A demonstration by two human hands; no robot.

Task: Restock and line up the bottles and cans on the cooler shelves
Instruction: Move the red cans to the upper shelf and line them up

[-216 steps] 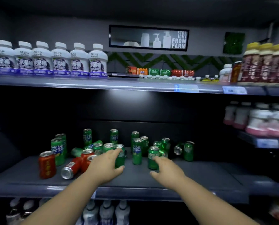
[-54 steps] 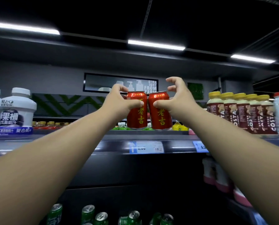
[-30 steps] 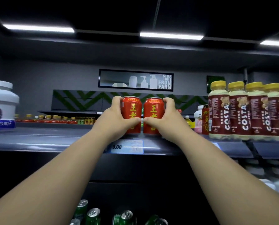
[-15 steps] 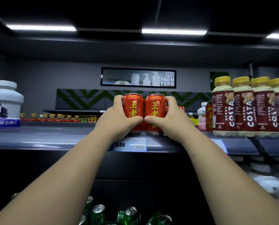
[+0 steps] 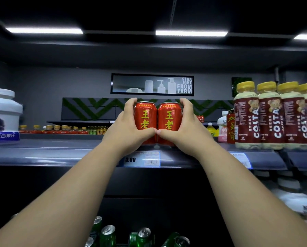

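Two red cans with yellow characters stand upright side by side, touching, on the upper shelf [image 5: 60, 154]. My left hand [image 5: 127, 132] wraps the left red can [image 5: 145, 114] from its left side. My right hand [image 5: 184, 132] wraps the right red can [image 5: 169, 114] from its right side. My thumbs meet in front of the cans, low down. Both cans rest near the shelf's front edge, above a price tag [image 5: 142, 159].
Costa bottles [image 5: 267, 114] with yellow caps line the shelf to the right, with a dark red bottle [image 5: 231, 127] beside them. A white bottle [image 5: 3, 114] stands at far left. Several green cans [image 5: 142, 237] lie scattered on the lower shelf.
Both hands brought the two red cans up from the air onto the upper shelf and pressed them together; over the last half second the view shifted only slightly.
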